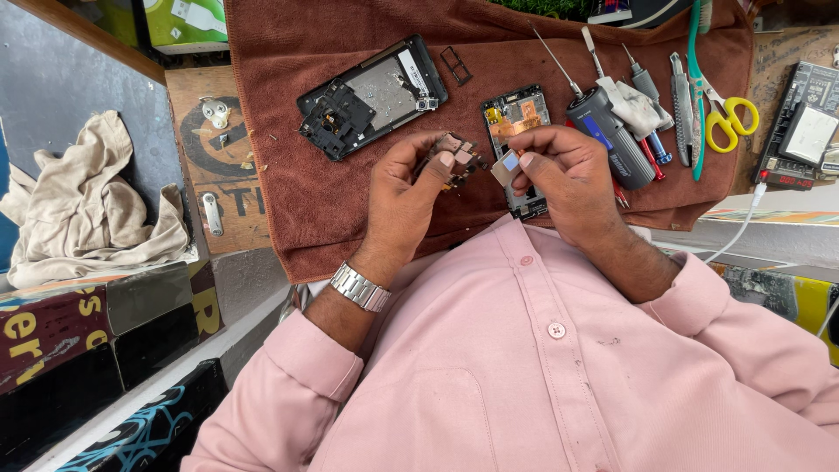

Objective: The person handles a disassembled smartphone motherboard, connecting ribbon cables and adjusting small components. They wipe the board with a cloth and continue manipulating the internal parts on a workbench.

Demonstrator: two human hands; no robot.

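A small circuit board [454, 157] is pinched in the left hand [404, 199], its long axis running toward the right hand [564, 170], whose fingertips grasp a small square part [506, 165]. Beyond the fingers, the brown towel [288, 131] is crowded by an opened phone frame [371, 94] and tools [638, 114].

Nubby matt brown towel [288, 201] over the worn wooden bench [197, 87], glossy yellow plastic scissor handles [732, 118], shiny metal watch band [360, 288].
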